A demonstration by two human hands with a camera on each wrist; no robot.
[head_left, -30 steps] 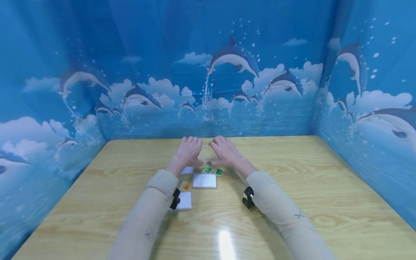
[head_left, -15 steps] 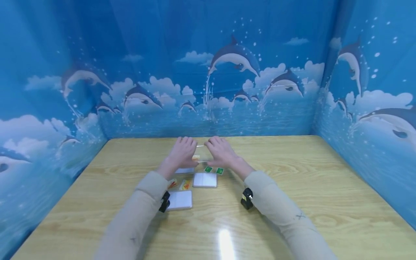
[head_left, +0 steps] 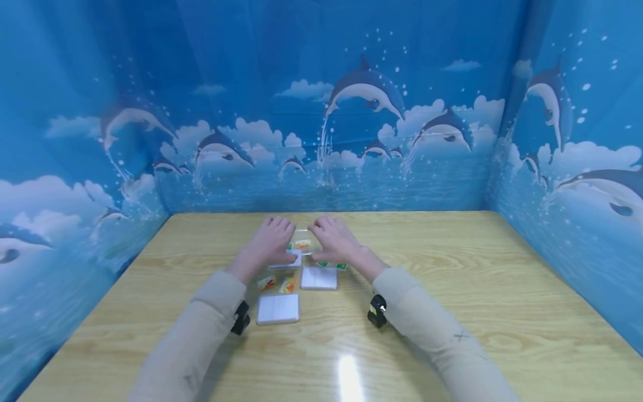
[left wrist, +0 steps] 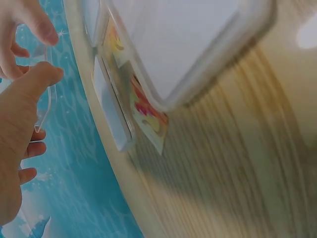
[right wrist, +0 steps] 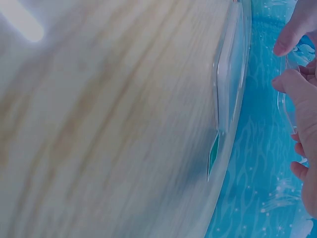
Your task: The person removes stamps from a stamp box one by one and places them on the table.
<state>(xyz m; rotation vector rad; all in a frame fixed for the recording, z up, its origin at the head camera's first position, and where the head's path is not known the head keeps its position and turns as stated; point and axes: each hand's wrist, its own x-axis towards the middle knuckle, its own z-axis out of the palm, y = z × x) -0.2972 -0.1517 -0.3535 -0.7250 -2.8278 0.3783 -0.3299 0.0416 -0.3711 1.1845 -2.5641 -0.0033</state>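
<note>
Clear plastic case point(head_left: 303, 241) is being held just above the wooden table point(head_left: 482, 290), near its far middle part. The left hand point(head_left: 271, 240) is pinching its left edge and the right hand point(head_left: 335, 240) is pinching its right edge, fingers curled around it. Just below the hands, white cases point(head_left: 278, 309) and small coloured cards point(head_left: 267, 283) are lying close together. Wide bare wood is lying open on both sides, up to the blue dolphin walls point(head_left: 100, 139).
</note>
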